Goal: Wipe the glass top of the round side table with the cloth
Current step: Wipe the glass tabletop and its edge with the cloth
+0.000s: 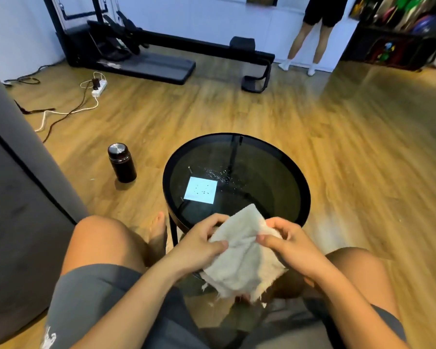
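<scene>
The round side table [305, 187] has a black rim and a dark glass top, standing just in front of my knees. Water droplets [218, 175] speckle the glass near its middle, beside a bright square reflection. A white frayed cloth [242, 255] hangs above the table's near edge, held between both hands. My left hand [199, 244] pinches its left side, and my right hand [287, 241] grips its right side. The cloth's top corner overlaps the near part of the glass in view; I cannot tell if it touches.
A dark flask [121, 162] stands on the wood floor left of the table. A grey sofa side [18, 197] rises at left. Cables and a power strip [99, 86] lie far left. Exercise equipment [141, 51] and a standing person [310, 34] are at the back.
</scene>
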A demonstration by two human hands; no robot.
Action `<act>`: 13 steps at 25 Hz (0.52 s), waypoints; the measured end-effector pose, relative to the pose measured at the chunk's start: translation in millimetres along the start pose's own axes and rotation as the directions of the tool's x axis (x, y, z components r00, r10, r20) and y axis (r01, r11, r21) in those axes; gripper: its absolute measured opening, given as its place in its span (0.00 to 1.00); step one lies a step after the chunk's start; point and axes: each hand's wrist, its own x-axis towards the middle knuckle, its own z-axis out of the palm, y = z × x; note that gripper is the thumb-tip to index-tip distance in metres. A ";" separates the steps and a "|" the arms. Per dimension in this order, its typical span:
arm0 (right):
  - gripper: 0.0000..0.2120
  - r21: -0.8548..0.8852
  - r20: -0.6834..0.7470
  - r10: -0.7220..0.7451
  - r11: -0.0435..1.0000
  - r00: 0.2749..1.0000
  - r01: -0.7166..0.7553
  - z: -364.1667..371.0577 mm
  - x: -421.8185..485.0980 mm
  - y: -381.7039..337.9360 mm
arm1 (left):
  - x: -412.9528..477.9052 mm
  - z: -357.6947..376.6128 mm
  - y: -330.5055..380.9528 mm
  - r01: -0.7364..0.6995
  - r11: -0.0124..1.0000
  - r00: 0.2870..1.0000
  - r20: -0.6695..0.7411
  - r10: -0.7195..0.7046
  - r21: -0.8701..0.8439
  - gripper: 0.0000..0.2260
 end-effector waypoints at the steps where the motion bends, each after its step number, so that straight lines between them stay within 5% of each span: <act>1: 0.04 0.006 -0.038 -0.020 1.000 0.999 0.020 -3.0 6.0 -1.6 | 7.7 1.8 0.0 -0.022 0.999 1.000 0.000 0.022 0.034 0.18; 5: 0.09 0.111 -0.073 0.002 0.994 0.997 0.006 -3.7 46.0 3.7 | 43.0 -6.5 -4.2 -0.066 0.977 0.991 -0.100 0.088 0.204 0.19; 8: 0.10 0.112 -0.034 0.008 0.994 0.999 -0.004 14.3 76.3 20.9 | 57.5 -20.6 -14.9 0.035 0.928 0.942 -0.324 0.094 0.371 0.21; 10: 0.10 -0.047 -0.047 -0.011 0.999 0.999 0.009 21.1 96.7 37.4 | 69.4 -18.2 -24.1 0.180 0.734 0.885 -0.433 0.169 0.654 0.24; 13: 0.08 -0.334 -0.089 -0.142 0.937 0.986 0.104 3.3 129.7 45.9 | 95.8 8.2 -42.4 0.101 0.456 0.969 -0.191 0.155 0.884 0.27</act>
